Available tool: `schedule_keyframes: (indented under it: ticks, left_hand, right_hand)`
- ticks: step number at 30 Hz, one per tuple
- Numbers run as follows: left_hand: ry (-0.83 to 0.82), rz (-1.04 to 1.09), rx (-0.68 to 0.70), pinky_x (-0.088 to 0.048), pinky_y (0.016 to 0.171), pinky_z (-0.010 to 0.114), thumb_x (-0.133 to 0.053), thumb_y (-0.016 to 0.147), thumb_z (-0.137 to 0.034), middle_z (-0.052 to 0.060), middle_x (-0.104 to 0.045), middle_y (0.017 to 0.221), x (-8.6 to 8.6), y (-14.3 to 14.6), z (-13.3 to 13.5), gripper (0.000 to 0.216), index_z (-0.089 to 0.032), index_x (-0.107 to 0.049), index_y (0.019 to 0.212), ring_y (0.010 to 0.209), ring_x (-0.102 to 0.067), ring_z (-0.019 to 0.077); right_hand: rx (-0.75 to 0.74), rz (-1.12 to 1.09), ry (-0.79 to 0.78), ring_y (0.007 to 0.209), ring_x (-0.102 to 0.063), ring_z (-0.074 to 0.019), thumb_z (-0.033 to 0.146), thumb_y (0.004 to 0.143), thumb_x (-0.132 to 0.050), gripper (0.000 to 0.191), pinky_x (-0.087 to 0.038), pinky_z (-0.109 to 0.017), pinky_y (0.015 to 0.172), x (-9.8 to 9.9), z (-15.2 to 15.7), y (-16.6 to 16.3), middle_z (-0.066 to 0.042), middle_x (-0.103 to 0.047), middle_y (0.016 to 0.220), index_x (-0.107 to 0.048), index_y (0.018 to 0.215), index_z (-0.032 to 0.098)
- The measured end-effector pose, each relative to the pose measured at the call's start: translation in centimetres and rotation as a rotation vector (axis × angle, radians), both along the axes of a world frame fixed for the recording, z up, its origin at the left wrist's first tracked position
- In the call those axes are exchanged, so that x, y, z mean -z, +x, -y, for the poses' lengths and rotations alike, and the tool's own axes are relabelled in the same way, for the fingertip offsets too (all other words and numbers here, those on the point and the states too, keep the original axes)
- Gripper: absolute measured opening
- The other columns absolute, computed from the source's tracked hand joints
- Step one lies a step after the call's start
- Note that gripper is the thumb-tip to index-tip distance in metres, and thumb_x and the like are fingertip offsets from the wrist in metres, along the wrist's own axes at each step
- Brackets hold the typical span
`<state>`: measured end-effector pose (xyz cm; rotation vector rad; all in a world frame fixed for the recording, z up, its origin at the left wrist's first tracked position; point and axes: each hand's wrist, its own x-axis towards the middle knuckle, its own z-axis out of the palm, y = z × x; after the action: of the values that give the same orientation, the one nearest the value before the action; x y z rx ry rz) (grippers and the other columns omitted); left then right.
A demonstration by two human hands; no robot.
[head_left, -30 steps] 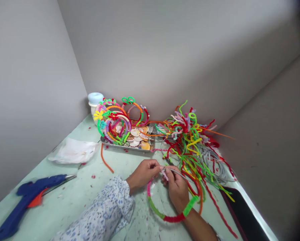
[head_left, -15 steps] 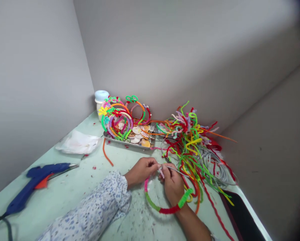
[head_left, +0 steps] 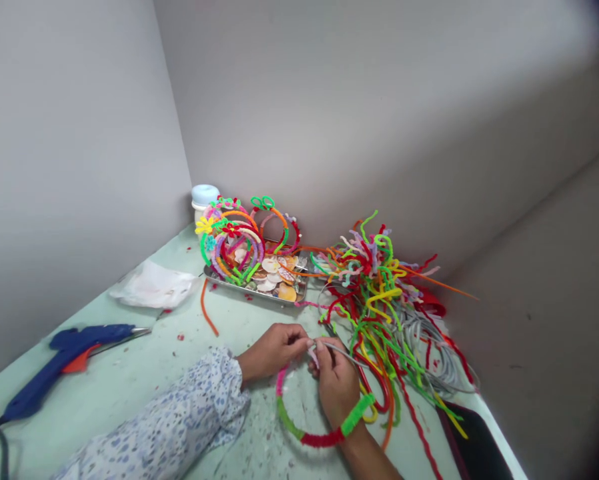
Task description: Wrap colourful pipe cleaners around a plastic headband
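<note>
My left hand [head_left: 277,348] is closed in a pinch at the pale pink end of a curved band. My right hand [head_left: 338,387] pinches the same end just beside it, fingertips nearly touching. This pipe-cleaner-wrapped hoop [head_left: 324,439], coloured pink, green and red, hangs below both hands, and its bright green end crosses my right wrist. A grey cord [head_left: 347,353] runs out from between the fingertips over my right hand. Fingers hide just how the pale pink piece and the cord meet.
A blue glue gun [head_left: 44,373] lies left, near a white plastic bag [head_left: 154,285]. Finished hoops [head_left: 237,243] stand in a metal tray [head_left: 274,297] by a lidded jar [head_left: 205,196]. Tangled pipe cleaners [head_left: 379,293], coiled grey cord [head_left: 439,347] and a dark flat object [head_left: 479,437] lie right.
Both hands and the hoop sit slightly further left and lower in the view, partly because the camera has shifted. Both pinches stay at the pale pink end.
</note>
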<state>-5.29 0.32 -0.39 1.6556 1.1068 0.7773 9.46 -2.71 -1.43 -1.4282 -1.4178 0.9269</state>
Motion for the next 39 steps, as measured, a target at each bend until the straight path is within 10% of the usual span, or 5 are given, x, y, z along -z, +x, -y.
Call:
schedule_keyframes:
  ticks: [39]
  left_hand:
    - [0.038, 0.001, -0.017, -0.03, 0.054, 0.019, -0.043, 0.082, -0.038, -0.002, -0.052, 0.059, 0.31, 0.22, -0.39, 0.03, -0.014, -0.054, 0.067, 0.056, -0.043, 0.0091]
  right_hand:
    - [-0.001, -0.187, 0.027, 0.056, -0.054, -0.0157, 0.046, 0.078, -0.055, 0.033, -0.045, -0.025, 0.051, 0.09, -0.29, -0.47, -0.002, -0.058, 0.065, -0.057, 0.089, 0.015]
